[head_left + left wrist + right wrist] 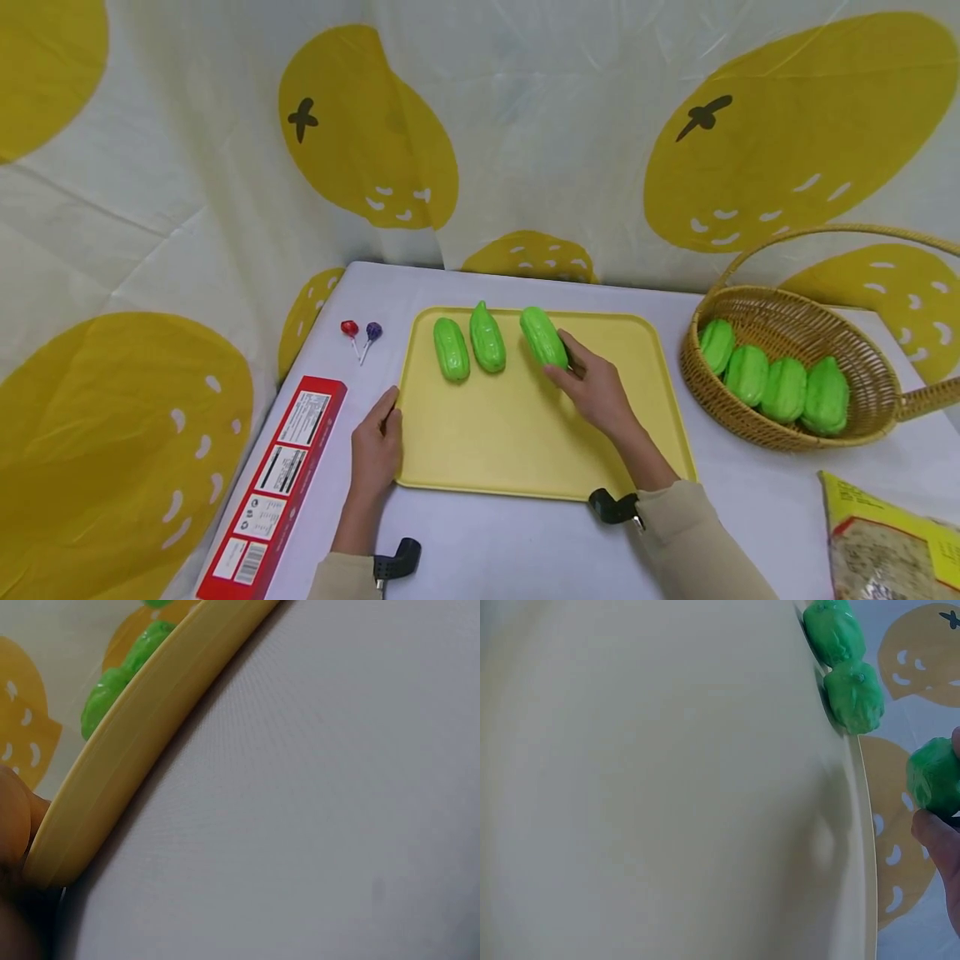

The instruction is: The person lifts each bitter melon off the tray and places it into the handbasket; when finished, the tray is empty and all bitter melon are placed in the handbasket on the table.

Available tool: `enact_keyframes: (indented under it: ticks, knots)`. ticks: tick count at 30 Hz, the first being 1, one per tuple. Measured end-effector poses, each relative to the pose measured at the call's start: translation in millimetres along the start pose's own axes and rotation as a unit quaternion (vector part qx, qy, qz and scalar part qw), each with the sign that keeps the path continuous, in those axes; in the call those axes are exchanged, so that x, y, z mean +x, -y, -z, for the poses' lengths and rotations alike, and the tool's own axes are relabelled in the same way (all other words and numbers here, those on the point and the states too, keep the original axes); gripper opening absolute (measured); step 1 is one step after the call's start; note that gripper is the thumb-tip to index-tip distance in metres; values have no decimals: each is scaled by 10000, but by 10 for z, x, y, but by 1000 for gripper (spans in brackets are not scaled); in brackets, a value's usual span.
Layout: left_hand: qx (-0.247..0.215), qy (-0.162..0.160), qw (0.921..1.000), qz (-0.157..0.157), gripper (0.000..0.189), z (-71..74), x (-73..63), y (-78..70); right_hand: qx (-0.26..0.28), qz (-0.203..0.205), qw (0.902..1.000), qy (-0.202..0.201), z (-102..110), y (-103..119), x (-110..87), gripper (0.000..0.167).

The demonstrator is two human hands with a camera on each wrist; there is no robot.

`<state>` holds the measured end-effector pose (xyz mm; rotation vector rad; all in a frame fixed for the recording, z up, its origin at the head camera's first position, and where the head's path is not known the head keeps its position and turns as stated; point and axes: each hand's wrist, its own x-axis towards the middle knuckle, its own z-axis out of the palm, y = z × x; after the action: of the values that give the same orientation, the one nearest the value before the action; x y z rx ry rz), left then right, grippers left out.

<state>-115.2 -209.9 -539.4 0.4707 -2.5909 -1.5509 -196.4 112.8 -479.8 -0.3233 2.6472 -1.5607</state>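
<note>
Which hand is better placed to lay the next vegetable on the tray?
Probably the right hand: it grips a green vegetable over the tray, while the left hand holds the tray's left edge.

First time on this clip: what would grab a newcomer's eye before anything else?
Probably the bright green vegetable in the right hand, held over the yellow tray, with two similar ones lying to its left. Next, the large yellow fruit prints on the sheet behind the table, and the wicker basket at the right, holding four more green pieces.
</note>
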Motion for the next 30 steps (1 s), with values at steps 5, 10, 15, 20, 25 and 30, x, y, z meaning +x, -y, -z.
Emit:
enact_keyframes:
  ticks: [5,10,15,20,25,30]
  knots:
    - [10,-2,10000,-71,46,-10,-4,20,141,-85,9998,-85,70,-16,-51,70]
    - [15,-13,9999,-103,46,-7,-3,8,198,-63,9994,-272,144,-19,-104,69]
    - [30,-54,9999,-145,46,-2,-4,-14,93,-88,9992,-368,195,-24,-150,69]
    - [-52,-100,9997,-202,45,12,-5,-36,29,-114,9989,-453,246,-42,-192,70]
    - [-31,-65,9998,-160,45,17,-20,-16,154,-14,9978,-649,327,-75,-242,70]
    - [-75,-112,9996,-267,45,11,-13,-9,211,20,9962,-846,434,-61,-279,69]
